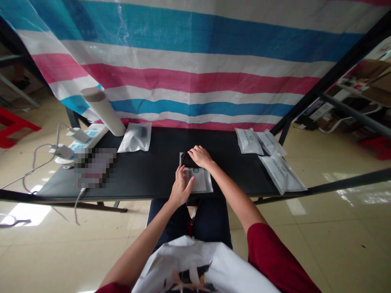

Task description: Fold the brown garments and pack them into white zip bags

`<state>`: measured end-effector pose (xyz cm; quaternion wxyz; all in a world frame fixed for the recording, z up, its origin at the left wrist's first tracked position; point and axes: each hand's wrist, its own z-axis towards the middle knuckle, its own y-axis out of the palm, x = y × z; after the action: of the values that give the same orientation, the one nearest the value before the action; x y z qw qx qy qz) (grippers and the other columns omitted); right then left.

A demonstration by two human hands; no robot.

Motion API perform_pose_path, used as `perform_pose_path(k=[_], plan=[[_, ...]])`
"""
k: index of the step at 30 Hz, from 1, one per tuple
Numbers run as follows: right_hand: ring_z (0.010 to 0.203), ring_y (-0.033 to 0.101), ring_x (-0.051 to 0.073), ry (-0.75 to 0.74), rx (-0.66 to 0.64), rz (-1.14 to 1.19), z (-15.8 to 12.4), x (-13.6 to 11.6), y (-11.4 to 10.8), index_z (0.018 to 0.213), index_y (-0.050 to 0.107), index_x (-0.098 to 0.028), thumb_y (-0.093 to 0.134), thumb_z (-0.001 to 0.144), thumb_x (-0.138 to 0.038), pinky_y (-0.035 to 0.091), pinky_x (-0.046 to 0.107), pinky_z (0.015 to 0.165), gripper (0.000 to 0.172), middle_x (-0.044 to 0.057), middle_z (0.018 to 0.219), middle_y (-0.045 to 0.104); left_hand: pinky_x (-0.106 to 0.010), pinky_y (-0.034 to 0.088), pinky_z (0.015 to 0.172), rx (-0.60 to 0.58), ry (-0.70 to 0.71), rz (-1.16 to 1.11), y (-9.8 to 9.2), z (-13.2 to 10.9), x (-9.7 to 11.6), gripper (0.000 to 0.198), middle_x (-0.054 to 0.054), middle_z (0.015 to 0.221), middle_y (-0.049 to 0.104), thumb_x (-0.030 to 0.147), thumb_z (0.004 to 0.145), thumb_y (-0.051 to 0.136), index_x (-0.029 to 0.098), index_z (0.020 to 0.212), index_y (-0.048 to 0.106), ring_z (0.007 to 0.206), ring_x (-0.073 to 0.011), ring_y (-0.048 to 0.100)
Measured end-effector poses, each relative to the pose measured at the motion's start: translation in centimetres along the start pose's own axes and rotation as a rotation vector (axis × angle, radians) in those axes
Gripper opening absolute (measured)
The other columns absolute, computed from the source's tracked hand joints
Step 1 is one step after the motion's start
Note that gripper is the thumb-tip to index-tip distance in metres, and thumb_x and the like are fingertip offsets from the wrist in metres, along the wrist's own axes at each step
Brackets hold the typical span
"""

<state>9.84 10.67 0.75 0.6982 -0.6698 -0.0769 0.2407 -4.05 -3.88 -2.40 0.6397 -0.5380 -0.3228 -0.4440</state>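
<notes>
Past my white shirt front (195, 260), my left hand (180, 188) lies flat, fingers apart, on the near end of a clear pouch (201, 183). My right hand (200, 156) curls over a dark item (187, 161) at its far end; I cannot tell whether those fingers pinch it. Both sit mid black table (152, 171). Filled pouches (282, 173) lie well right, a lone pouch (136, 137) beside a white cylinder (104, 110) left.

Bright, even daylight; glare patches on the floor (24, 213); edges bend wide-angle.
</notes>
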Motion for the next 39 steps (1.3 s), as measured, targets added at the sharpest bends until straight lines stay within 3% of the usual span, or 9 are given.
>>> perform_pose_path(k=[7,10,13,17,20,27,32,35,39], plan=[[0.113,0.057,0.028,-0.063,-0.105,0.129,-0.4,1.6,-0.5,0.124,0.061,-0.018,0.054,0.086,-0.068,0.044,0.037,0.095,0.063,0.015,0.120,0.060,-0.043,0.055,0.094,0.062,0.045,0.123,-0.4,0.0,0.1,0.041,-0.014,0.125,0.047,0.040,0.094,0.049,0.018,0.127,0.042,0.113,-0.0229,0.057],[0.108,0.061,0.029,-0.058,-0.234,0.192,0.0,2.5,-1.1,0.127,0.060,-0.021,0.067,0.074,-0.070,0.047,0.035,0.089,0.072,0.014,0.119,0.062,-0.044,0.049,0.102,-0.111,0.152,0.263,-1.0,-0.1,0.7,0.036,-0.012,0.124,0.057,0.036,0.095,0.047,0.018,0.126,0.049,0.119,-0.0239,0.056],[0.108,0.062,0.031,-0.113,-0.311,0.198,0.1,2.9,-1.5,0.129,0.060,-0.025,0.079,0.061,-0.067,0.048,0.035,0.087,0.082,0.012,0.116,0.065,-0.049,0.033,0.117,-0.304,0.303,0.439,-1.3,-0.6,1.3,0.045,-0.012,0.140,0.053,0.039,0.095,0.047,0.019,0.135,0.050,0.138,-0.0272,0.042],[0.108,0.064,0.030,-0.133,-0.306,0.180,-0.4,2.8,-1.8,0.128,0.060,-0.025,0.082,0.061,-0.060,0.048,0.035,0.088,0.079,0.011,0.116,0.068,-0.051,0.024,0.120,-0.378,0.357,0.610,-1.3,-1.1,1.8,0.055,-0.013,0.147,0.048,0.048,0.094,0.047,0.018,0.141,0.049,0.144,-0.0301,0.032],[0.108,0.064,0.030,-0.006,-0.217,0.161,-1.0,3.4,-2.3,0.125,0.062,-0.023,0.078,0.066,-0.060,0.048,0.033,0.087,0.071,0.012,0.116,0.069,-0.049,0.026,0.120,-0.398,0.382,0.660,-1.4,-1.2,2.1,0.056,-0.014,0.145,0.050,0.049,0.096,0.044,0.016,0.139,0.051,0.142,-0.0287,0.036],[0.110,0.064,0.031,0.434,-0.109,0.136,-3.0,9.7,-4.2,0.119,0.063,-0.012,0.075,0.069,-0.060,0.049,0.032,0.085,0.070,0.018,0.121,0.067,-0.051,0.036,0.111,-0.338,0.313,0.776,-2.5,-2.0,2.5,0.058,-0.011,0.143,0.052,0.055,0.094,0.043,0.022,0.141,0.050,0.136,-0.0337,0.038],[0.107,0.065,0.031,0.482,-0.237,0.218,-6.4,14.0,-6.1,0.115,0.064,-0.010,0.082,0.061,-0.051,0.049,0.033,0.084,0.070,0.018,0.117,0.068,-0.049,0.043,0.095,-0.212,0.241,0.878,-3.7,-2.2,2.6,0.051,-0.012,0.126,0.060,0.057,0.094,0.042,0.025,0.131,0.056,0.119,-0.0341,0.049],[0.097,0.067,0.028,0.430,-0.311,0.321,-8.5,14.0,-6.8,0.106,0.066,-0.012,0.088,0.052,-0.034,0.050,0.030,0.078,0.062,0.014,0.105,0.071,-0.045,0.043,0.090,-0.161,0.219,0.897,-4.2,-1.6,2.4,0.049,-0.015,0.115,0.060,0.056,0.094,0.042,0.018,0.118,0.061,0.108,-0.0320,0.053],[0.081,0.067,0.025,0.334,-0.324,0.388,-10.5,11.2,-6.4,0.092,0.065,-0.017,0.087,0.048,-0.022,0.048,0.029,0.068,0.050,0.005,0.086,0.071,-0.041,0.042,0.084,-0.167,0.195,0.872,-3.4,-0.5,2.4,0.046,-0.013,0.103,0.060,0.057,0.094,0.041,0.016,0.103,0.060,0.097,-0.0285,0.054]])
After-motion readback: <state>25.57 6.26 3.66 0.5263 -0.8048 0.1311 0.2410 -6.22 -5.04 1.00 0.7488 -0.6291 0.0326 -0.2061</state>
